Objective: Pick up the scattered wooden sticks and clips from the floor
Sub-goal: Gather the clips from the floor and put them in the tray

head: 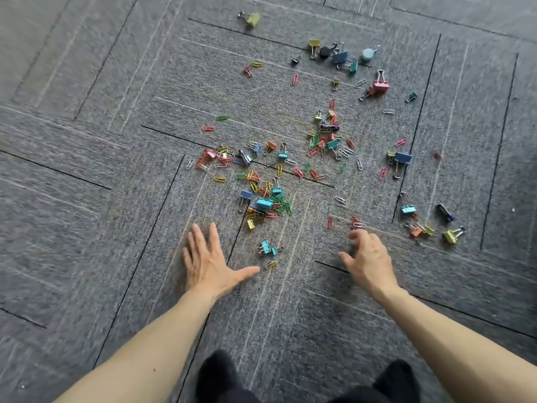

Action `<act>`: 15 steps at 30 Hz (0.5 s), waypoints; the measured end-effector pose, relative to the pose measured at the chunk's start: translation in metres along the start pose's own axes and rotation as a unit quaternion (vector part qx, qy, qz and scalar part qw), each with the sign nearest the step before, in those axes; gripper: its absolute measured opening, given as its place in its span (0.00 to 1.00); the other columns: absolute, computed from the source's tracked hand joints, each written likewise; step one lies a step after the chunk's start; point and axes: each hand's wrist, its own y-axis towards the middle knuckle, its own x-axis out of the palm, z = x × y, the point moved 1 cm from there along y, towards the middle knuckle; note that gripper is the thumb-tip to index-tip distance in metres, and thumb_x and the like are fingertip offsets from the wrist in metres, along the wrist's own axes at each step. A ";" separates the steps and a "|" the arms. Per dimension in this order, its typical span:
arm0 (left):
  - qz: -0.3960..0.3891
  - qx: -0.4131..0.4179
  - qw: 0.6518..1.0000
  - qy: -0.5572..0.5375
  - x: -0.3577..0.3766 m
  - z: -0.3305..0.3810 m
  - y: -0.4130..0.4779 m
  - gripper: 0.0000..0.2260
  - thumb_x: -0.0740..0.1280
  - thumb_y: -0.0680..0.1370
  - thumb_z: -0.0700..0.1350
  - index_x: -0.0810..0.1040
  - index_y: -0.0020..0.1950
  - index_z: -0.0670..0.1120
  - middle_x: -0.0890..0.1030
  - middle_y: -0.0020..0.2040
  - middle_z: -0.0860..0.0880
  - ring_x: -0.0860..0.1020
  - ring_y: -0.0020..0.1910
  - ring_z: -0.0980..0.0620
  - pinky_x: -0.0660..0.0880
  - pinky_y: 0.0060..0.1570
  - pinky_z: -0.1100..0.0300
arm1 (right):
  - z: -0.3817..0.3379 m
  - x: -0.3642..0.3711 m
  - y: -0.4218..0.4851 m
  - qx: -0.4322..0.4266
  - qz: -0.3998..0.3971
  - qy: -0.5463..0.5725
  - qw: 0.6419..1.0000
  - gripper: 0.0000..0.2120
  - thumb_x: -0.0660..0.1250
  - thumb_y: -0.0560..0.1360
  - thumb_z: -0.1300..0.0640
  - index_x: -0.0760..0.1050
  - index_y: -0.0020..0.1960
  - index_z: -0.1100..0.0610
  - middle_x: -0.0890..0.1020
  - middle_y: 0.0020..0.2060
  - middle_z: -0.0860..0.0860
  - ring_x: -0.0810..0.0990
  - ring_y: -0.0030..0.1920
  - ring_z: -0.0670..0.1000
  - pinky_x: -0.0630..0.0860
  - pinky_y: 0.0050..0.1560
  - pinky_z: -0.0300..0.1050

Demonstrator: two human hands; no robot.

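Head, left hand [207,261], right hand [370,260], dozens of clips [264,203]

Grey carpet-tile floor [87,170], dark seam lines. Coloured paper clips [286,206] and binder clips [264,203] lie scattered over the middle and right, densest at centre. Lone yellow binder clip [252,19] at far top; pink binder clip [381,86] and blue binder clip [403,158] on the right.

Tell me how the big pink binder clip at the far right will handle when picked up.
The pink binder clip is probably stiff and light: folded body with thin wire handles. Boxy, not round, it likely won't roll on the carpet. The raised handles may swing if pinched.
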 end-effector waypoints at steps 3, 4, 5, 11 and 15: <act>0.003 0.045 0.999 0.023 0.008 0.025 -0.002 0.64 0.57 0.59 0.83 0.25 0.76 0.48 0.25 0.74 0.38 0.30 0.75 0.39 0.39 0.76 0.43 | -0.029 0.010 0.005 -0.072 -0.059 0.055 0.994 0.19 0.70 0.75 0.58 0.71 0.64 0.55 0.74 0.51 0.46 0.76 0.46 0.43 0.73 0.54 0.38; 0.004 0.069 0.997 0.031 0.009 0.034 -0.003 0.63 0.58 0.62 0.81 0.25 0.76 0.47 0.24 0.74 0.38 0.29 0.75 0.40 0.39 0.76 0.44 | -0.038 0.011 0.006 -0.093 -0.085 0.079 0.989 0.18 0.70 0.75 0.59 0.72 0.64 0.55 0.75 0.51 0.45 0.78 0.47 0.43 0.75 0.55 0.38; 0.006 0.097 0.994 0.042 0.010 0.042 -0.003 0.61 0.59 0.65 0.79 0.25 0.75 0.47 0.24 0.73 0.39 0.28 0.75 0.40 0.38 0.76 0.44 | -0.046 0.012 0.008 -0.112 -0.108 0.100 0.983 0.18 0.69 0.75 0.60 0.73 0.64 0.55 0.77 0.52 0.45 0.79 0.47 0.43 0.77 0.56 0.39; 0.001 0.218 0.970 0.104 0.004 0.068 0.020 0.49 0.52 0.74 0.73 0.28 0.76 0.45 0.25 0.75 0.45 0.29 0.76 0.47 0.38 0.77 0.47 | -0.051 -0.023 0.043 -0.162 -0.005 0.032 0.986 0.09 0.68 0.76 0.58 0.78 0.56 0.55 0.80 0.47 0.48 0.78 0.44 0.45 0.78 0.51 0.41; 0.019 0.250 0.961 0.119 -0.004 0.084 0.037 0.44 0.50 0.77 0.71 0.28 0.75 0.47 0.28 0.76 0.48 0.30 0.76 0.49 0.39 0.77 0.48 | -0.022 -0.049 0.063 -0.135 0.028 -0.038 0.990 0.08 0.67 0.77 0.56 0.77 0.55 0.55 0.76 0.47 0.47 0.75 0.45 0.47 0.77 0.54 0.46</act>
